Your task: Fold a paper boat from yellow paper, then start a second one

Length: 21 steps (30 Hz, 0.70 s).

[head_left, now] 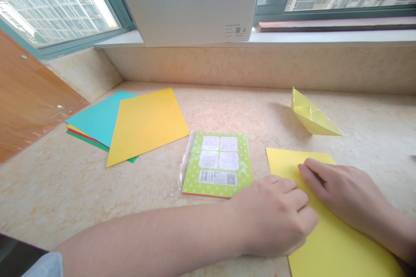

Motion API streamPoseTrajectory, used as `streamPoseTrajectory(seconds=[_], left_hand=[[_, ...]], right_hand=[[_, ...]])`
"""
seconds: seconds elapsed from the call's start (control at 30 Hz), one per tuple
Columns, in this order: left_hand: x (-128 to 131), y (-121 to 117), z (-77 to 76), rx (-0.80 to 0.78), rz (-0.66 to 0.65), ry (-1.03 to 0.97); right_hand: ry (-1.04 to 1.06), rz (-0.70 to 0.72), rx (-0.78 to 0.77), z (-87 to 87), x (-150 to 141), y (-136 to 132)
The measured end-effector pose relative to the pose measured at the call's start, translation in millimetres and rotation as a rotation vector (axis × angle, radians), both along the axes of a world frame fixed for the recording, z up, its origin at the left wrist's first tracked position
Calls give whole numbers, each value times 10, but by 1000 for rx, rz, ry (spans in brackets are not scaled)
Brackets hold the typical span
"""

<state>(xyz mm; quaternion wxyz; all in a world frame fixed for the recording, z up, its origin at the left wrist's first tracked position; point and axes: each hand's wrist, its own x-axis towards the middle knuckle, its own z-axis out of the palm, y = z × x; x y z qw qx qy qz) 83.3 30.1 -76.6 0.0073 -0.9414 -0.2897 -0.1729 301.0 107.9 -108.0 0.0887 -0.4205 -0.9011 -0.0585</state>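
Note:
A yellow sheet of paper point(341, 246) lies on the counter at the lower right, turned at a slant. Over its left edge rests my left hand point(279, 216), knuckles up and fingers curled closed. Its fingertips are hidden underneath, so whatever they grip does not show. My right hand point(344, 190) bears down on the upper part of the sheet, holding it, with thumb and fingers drawn together. Just beyond the sheet stands a folded pale yellow paper boat point(313, 117). A green dotted packet of paper point(216, 164) in clear wrap lies beside my left wrist.
An orange-yellow sheet point(149, 125) overlaps a fanned stack of coloured paper, turquoise point(97, 114) on top, at the left. A white box point(195, 13) stands on the window sill point(279, 37). Wooden panel point(32, 95) borders the counter on the left.

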Motion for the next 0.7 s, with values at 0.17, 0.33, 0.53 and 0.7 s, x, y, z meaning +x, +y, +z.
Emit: streamPoseTrajectory(seconds=[0.17,0.33,0.53,0.7], left_hand=[[-2,0,-4,-9,-5,2],[-3,3,-7,-4,-7,-5],[-4,-5,11,0,-6,7],[-2,-11,8,5,-3,-1]], right_hand=[[-12,10,17,-6,2,4],[-23,2,2,-11,7,5],[-15,-5,-8,-12,6,7],[-17,-6,1,-10,7,11]])
